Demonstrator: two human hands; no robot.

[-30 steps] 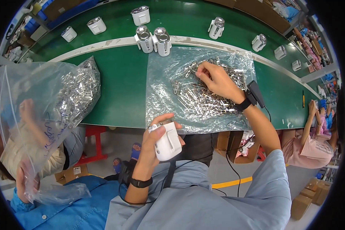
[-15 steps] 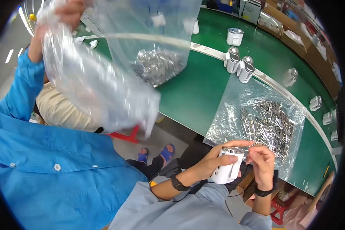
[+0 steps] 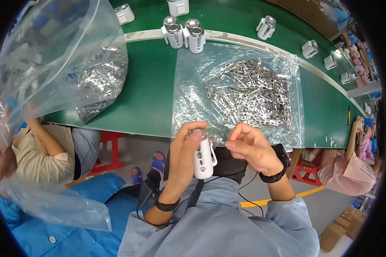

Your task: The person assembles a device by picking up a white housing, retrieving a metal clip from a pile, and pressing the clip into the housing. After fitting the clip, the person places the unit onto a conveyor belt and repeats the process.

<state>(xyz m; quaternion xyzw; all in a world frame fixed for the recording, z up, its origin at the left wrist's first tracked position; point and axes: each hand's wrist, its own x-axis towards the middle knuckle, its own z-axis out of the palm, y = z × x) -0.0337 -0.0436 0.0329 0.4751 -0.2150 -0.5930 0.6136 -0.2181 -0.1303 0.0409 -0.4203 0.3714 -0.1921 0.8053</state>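
Note:
A white handheld device (image 3: pixel 203 160) with a silver top, side buttons and a side clip is upright in my left hand (image 3: pixel 181 150), its thumb and fingers wrapped round it. To its right, apart from the device, my right hand (image 3: pixel 256 152) has thumb and forefinger pinched together; whatever lies between them is too small to make out. Just beyond both hands, a heap of small silver metal clips (image 3: pixel 253 94) lies on a clear plastic bag (image 3: pixel 188 100) on the green table (image 3: pixel 150 85). Both wrists wear black bands.
Two similar devices (image 3: pixel 173 32) stand at the bag's far edge, by a pale curved strip (image 3: pixel 231 39). More devices (image 3: pixel 266 27) stand beyond it. At left, a person in blue handles a big clear bag (image 3: pixel 101 81) of metal pieces. A yellow pencil-like stick (image 3: pixel 348 115) lies at right.
The view has swung right. My right hand has come away from the device's top, and the device has turned in my left hand. The co-worker's clear plastic has shifted at left.

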